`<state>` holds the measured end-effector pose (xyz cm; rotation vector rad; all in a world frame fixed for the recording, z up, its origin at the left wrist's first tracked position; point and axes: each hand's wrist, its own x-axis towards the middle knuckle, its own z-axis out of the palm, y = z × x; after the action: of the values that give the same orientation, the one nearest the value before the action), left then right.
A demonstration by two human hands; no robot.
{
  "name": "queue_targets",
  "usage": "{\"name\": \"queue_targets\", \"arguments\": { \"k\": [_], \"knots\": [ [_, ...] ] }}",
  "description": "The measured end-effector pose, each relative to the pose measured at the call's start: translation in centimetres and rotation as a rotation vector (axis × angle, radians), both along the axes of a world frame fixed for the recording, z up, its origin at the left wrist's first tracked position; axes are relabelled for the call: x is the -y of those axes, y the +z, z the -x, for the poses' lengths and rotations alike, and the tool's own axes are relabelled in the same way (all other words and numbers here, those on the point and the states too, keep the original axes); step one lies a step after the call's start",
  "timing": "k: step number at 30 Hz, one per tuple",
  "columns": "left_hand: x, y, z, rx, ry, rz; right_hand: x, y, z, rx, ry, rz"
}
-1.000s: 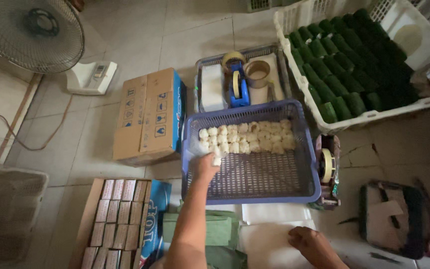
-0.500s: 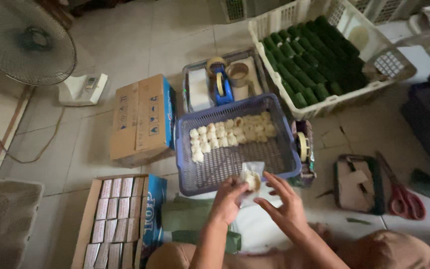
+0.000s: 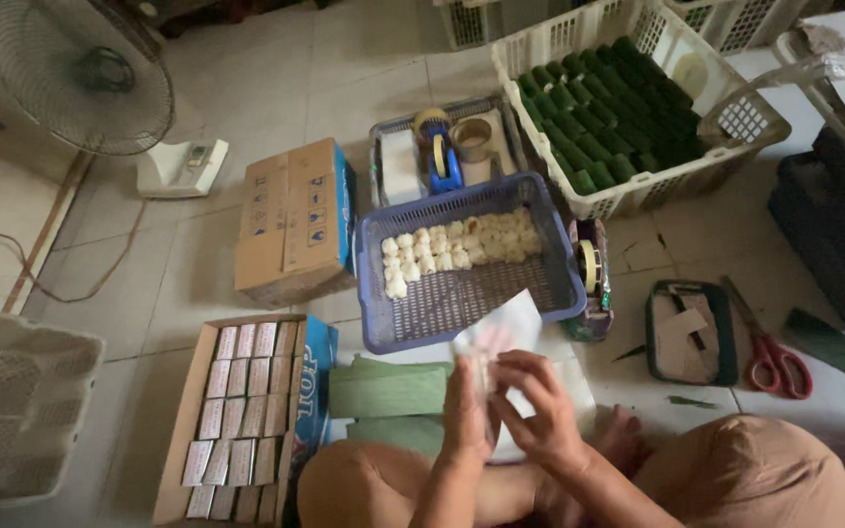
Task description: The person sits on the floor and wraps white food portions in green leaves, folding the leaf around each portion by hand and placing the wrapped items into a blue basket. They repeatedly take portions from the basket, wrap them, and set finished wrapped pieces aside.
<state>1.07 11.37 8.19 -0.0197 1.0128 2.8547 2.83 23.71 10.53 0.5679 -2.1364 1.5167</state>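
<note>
White, thin sheet of paper or film (image 3: 503, 328), held up over the lap just in front of the blue basket; both hands grip its lower part.

Left hand (image 3: 468, 409): fingers curled and closed on the sheet's lower left edge, thumb side toward the right hand. Something small appears wrapped inside the sheet; what it is cannot be told.

Right hand (image 3: 538, 406): fingers bent and pinched together on the sheet's lower right, touching the left hand's fingertips.

Green folded leaf pieces (image 3: 388, 389): lying flat on the floor just left of the hands, between the knees and the blue basket.

Blue basket (image 3: 379, 315): plastic mesh, rectangular, directly beyond the hands; holds rows of small pale round pieces (image 3: 457, 244) along its far side.

Tape dispenser (image 3: 590, 276): touching the basket's right wall.

Grey tray (image 3: 397, 131): behind the basket, with tape rolls (image 3: 475, 139) and a blue dispenser.

White crate (image 3: 638, 192): far right, packed with green wrapped bundles (image 3: 608, 108).

Brown carton (image 3: 290, 220): closed, left of the basket.

Open box (image 3: 188, 420): near left, filled with rows of small packets.

Red-handled scissors (image 3: 773, 352): on the floor to the right, beside a dark tray (image 3: 657, 337).

Electric fan (image 3: 80, 73): far left.
</note>
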Motion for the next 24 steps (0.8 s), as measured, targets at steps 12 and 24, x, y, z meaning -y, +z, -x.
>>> {"name": "queue_targets", "arguments": {
  "k": [12,24],
  "knots": [
    [-0.6,1.3,-1.9,-0.124,0.287,0.42,-0.1,0.5,0.9,0.32,-0.105,0.068],
    [-0.4,2.3,-2.2,-0.047,0.04,0.23,-0.1,3.3,-1.0,0.382,-0.083,-0.029]
  ]
}}
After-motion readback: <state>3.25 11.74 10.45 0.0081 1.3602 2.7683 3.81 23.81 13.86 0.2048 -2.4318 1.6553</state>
